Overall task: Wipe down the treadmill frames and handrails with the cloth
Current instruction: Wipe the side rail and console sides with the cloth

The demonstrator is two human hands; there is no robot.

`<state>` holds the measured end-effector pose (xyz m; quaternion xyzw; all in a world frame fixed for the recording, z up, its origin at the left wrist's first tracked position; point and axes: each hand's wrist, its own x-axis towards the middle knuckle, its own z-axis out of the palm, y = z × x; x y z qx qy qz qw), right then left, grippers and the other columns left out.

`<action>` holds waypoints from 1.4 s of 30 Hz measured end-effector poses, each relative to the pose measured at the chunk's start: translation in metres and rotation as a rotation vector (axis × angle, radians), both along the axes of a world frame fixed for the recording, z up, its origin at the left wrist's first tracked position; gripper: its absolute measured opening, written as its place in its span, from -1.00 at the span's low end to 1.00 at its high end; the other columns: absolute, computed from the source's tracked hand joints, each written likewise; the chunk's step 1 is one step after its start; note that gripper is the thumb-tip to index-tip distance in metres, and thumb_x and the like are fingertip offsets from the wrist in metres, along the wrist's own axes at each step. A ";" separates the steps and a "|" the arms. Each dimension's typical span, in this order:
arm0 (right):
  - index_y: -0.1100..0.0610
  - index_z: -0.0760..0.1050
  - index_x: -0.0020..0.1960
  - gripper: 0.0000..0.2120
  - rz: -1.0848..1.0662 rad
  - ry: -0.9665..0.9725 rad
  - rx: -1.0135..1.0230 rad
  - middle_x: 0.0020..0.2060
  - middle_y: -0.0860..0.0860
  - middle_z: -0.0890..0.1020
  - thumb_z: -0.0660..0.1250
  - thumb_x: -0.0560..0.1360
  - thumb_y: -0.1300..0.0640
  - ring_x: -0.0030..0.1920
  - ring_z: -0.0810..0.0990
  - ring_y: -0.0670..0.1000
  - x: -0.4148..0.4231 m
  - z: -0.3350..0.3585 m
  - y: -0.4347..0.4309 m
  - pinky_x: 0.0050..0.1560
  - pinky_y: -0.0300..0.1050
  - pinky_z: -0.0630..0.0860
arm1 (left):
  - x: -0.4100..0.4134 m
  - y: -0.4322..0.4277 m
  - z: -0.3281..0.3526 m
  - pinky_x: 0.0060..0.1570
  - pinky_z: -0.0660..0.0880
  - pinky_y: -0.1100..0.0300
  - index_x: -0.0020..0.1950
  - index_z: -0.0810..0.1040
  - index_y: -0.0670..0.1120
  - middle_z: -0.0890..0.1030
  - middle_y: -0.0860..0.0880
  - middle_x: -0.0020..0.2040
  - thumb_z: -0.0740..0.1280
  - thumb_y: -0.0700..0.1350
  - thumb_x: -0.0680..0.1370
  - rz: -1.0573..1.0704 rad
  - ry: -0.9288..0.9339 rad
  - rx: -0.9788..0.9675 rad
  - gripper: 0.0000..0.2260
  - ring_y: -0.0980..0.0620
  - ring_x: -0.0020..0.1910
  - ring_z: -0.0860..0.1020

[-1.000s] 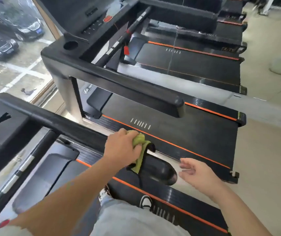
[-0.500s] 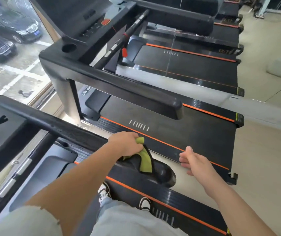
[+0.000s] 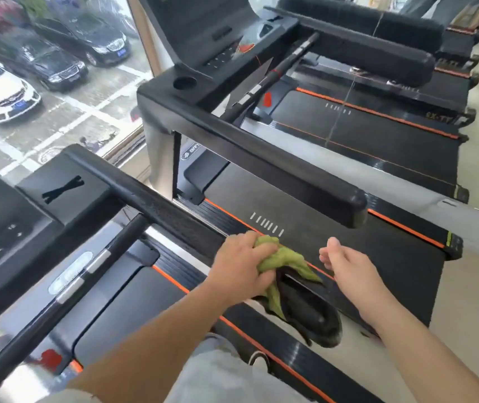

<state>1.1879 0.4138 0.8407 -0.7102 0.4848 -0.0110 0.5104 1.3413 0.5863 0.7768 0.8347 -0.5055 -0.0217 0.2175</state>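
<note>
Green cloth [image 3: 280, 257] gripped by left hand [image 3: 241, 267] on black handrail [image 3: 168, 210]; right hand [image 3: 348, 270] nearby — loosely curled, empty.

The cloth [image 3: 284, 258], green and crumpled, lies bunched over the black handrail [image 3: 157, 205] close to its rounded free end (loose tails droop down the sides); the handrail slants away to the far left.
</note>
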 end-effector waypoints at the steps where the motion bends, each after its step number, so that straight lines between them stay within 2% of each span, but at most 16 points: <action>1: 0.04 0.66 0.11 -0.53 0.043 0.005 -0.007 0.05 -0.09 0.70 0.08 0.69 -0.22 0.18 0.62 0.01 0.012 0.001 0.007 0.32 0.03 0.48 | 0.029 0.018 -0.001 0.05 0.52 -0.13 0.20 0.61 0.07 0.56 -0.10 0.04 0.34 0.09 0.41 0.149 -0.028 -0.052 -0.63 -0.24 -0.04 0.56; 5: 0.30 0.53 0.11 -0.45 0.249 0.040 -0.065 0.00 0.17 0.66 0.09 0.69 -0.19 0.10 0.62 0.18 0.056 0.003 0.033 0.21 0.06 0.52 | 0.070 0.051 -0.003 0.35 0.41 -0.16 0.25 0.59 0.00 0.47 -0.16 0.33 0.34 0.01 0.44 0.620 0.054 -0.170 -0.61 -0.28 0.27 0.44; 7: 0.29 0.51 0.04 -0.51 0.335 0.061 -0.089 -0.13 0.17 0.63 0.11 0.69 -0.14 -0.03 0.61 0.20 0.078 0.001 0.045 0.14 0.09 0.55 | 0.027 0.036 -0.002 0.49 0.24 0.03 0.34 0.49 0.06 0.27 -0.12 0.52 0.39 -0.11 0.49 0.807 0.241 -0.278 -0.59 -0.20 0.48 0.28; 10: 0.12 0.60 -0.06 -0.71 0.438 0.051 -0.141 -0.24 -0.04 0.64 0.21 0.67 -0.01 -0.12 0.60 0.07 0.113 -0.005 0.058 0.05 0.01 0.54 | -0.042 0.018 -0.001 0.45 0.07 0.33 0.44 0.29 0.24 0.00 0.01 0.63 0.39 -0.09 0.59 0.901 0.498 -0.454 -0.50 -0.04 0.61 0.09; 13: 0.01 0.66 0.03 -0.82 0.524 0.030 -0.170 -0.12 -0.13 0.70 0.27 0.65 0.05 -0.04 0.65 -0.09 0.144 -0.009 0.071 0.09 -0.09 0.55 | -0.039 0.021 0.002 0.32 -0.06 0.61 0.54 0.21 0.27 -0.09 0.18 0.60 0.37 0.00 0.62 0.903 0.620 -0.501 -0.44 0.20 0.53 0.10; 17: 0.00 0.66 0.07 -0.85 0.586 0.025 -0.169 -0.08 -0.15 0.71 0.32 0.63 0.01 0.00 0.67 -0.11 0.174 -0.013 0.091 0.14 -0.08 0.56 | 0.048 0.035 0.012 0.30 0.06 0.45 0.62 0.16 0.18 0.02 0.03 0.61 0.30 0.04 0.67 1.135 0.742 -0.623 -0.45 0.21 0.39 0.23; 20: -0.03 0.65 0.01 -0.81 0.616 0.022 -0.168 -0.10 -0.13 0.70 0.27 0.65 -0.04 -0.02 0.65 -0.10 0.188 -0.010 0.102 0.08 -0.12 0.52 | 0.098 0.048 0.015 0.15 0.10 0.49 0.64 0.19 0.07 0.27 -0.16 0.53 0.24 0.02 0.70 1.394 0.800 -0.741 -0.49 0.05 0.37 0.32; 23: 0.00 0.67 0.02 -0.79 0.686 0.016 -0.245 -0.10 -0.13 0.67 0.27 0.66 -0.01 -0.04 0.60 -0.09 0.191 -0.014 0.106 0.00 -0.20 0.42 | 0.085 0.040 0.009 0.05 0.08 0.58 0.65 0.19 -0.03 0.32 -0.17 0.54 0.19 -0.03 0.73 1.465 0.861 -0.762 -0.52 0.04 0.39 0.29; 27: 0.04 0.69 -0.02 -0.83 0.666 -0.021 -0.340 -0.16 -0.14 0.62 0.33 0.63 0.07 -0.07 0.57 -0.10 0.178 -0.021 0.100 -0.02 -0.31 0.35 | -0.011 0.021 0.016 0.34 0.29 0.19 0.65 0.15 -0.11 0.32 -0.19 0.56 0.09 0.04 0.74 1.470 1.276 -0.610 -0.50 -0.15 0.51 0.35; 30: 0.02 0.67 -0.05 -0.83 0.619 -0.002 -0.320 -0.13 -0.18 0.63 0.32 0.64 0.04 -0.04 0.58 -0.13 0.164 -0.018 0.090 0.05 -0.24 0.41 | -0.020 0.020 0.014 0.48 0.25 0.02 0.66 0.10 -0.11 0.26 -0.17 0.61 0.02 0.09 0.74 1.446 1.396 -0.574 -0.48 -0.18 0.55 0.31; 33: -0.04 0.63 -0.03 -0.83 0.593 0.041 -0.280 -0.08 -0.18 0.65 0.29 0.65 0.00 0.01 0.59 -0.13 0.144 -0.014 0.075 0.09 -0.17 0.46 | 0.062 0.036 -0.038 0.47 0.31 -0.11 0.63 0.20 0.14 0.35 0.01 0.55 -0.03 0.38 0.64 1.608 1.508 -0.763 -0.39 -0.17 0.46 0.40; 35: -0.07 0.62 0.01 -0.84 0.560 0.067 -0.231 -0.04 -0.16 0.67 0.27 0.66 -0.04 0.03 0.60 -0.13 0.128 -0.013 0.071 0.11 -0.14 0.49 | 0.099 0.048 -0.095 0.30 0.47 -0.20 0.44 0.42 0.26 0.52 0.03 0.45 -0.05 0.72 0.27 1.710 1.493 -0.879 -0.09 -0.18 0.28 0.57; 36: -0.09 0.62 0.03 -0.84 0.545 0.076 -0.210 -0.03 -0.17 0.67 0.27 0.66 -0.06 0.05 0.60 -0.13 0.120 -0.013 0.069 0.13 -0.14 0.50 | 0.108 0.051 -0.099 0.24 0.50 -0.23 0.40 0.46 0.30 0.55 0.03 0.43 -0.02 0.76 0.18 1.686 1.527 -0.913 -0.05 -0.18 0.24 0.60; 39: -0.10 0.60 0.07 -0.84 0.534 0.103 -0.210 0.00 -0.17 0.67 0.25 0.66 -0.10 0.07 0.61 -0.13 0.097 -0.017 0.060 0.17 -0.10 0.53 | 0.038 0.028 -0.043 0.45 0.32 -0.14 0.61 0.23 0.21 0.33 -0.07 0.57 0.05 0.41 0.60 1.631 1.570 -0.789 -0.39 -0.22 0.46 0.40; 40: -0.11 0.59 0.06 -0.84 0.535 0.108 -0.217 0.00 -0.17 0.67 0.25 0.66 -0.10 0.07 0.61 -0.13 0.091 -0.019 0.058 0.17 -0.09 0.54 | 0.005 0.017 -0.037 0.48 0.27 -0.12 0.63 0.20 0.15 0.33 -0.12 0.57 0.05 0.28 0.66 1.695 1.515 -0.773 -0.45 -0.24 0.48 0.37; 42: -0.11 0.59 0.02 -0.85 0.539 0.106 -0.242 -0.04 -0.17 0.67 0.26 0.66 -0.08 0.04 0.61 -0.13 0.079 -0.021 0.051 0.11 -0.11 0.53 | -0.067 -0.011 -0.030 0.50 0.30 -0.16 0.62 0.20 0.15 0.39 -0.16 0.53 0.12 0.22 0.56 1.620 1.722 -0.708 -0.39 -0.28 0.43 0.43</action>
